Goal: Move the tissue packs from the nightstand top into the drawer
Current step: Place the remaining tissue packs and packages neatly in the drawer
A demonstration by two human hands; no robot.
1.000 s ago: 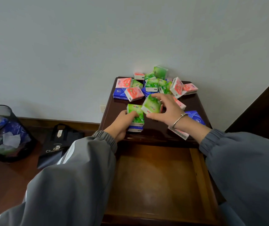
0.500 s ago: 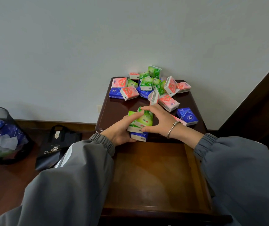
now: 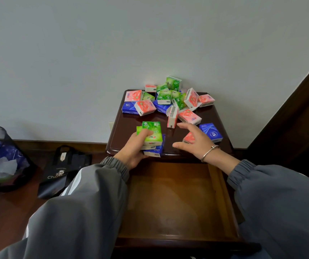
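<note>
My left hand (image 3: 135, 148) grips a small stack of tissue packs (image 3: 152, 137), green ones on top and a blue one underneath, at the front edge of the dark nightstand top (image 3: 127, 128). Just to the right hovers my right hand (image 3: 193, 141), fingers spread and holding nothing, over a pink pack (image 3: 188, 137). A blue pack (image 3: 211, 132) lies right of it. Several pink, green and blue packs (image 3: 168, 99) are piled at the back of the top. The open wooden drawer (image 3: 222, 187) below shows nothing inside.
A black mesh waste bin (image 3: 2, 159) with crumpled wrappers stands on the floor at the left. Beside it lies a black paper bag (image 3: 64, 171). A pale wall is behind the nightstand, and dark wood panelling (image 3: 295, 118) rises at the right.
My right hand set a green pack onto the stack in my left hand, then let go and drew back to the right with its fingers spread.
</note>
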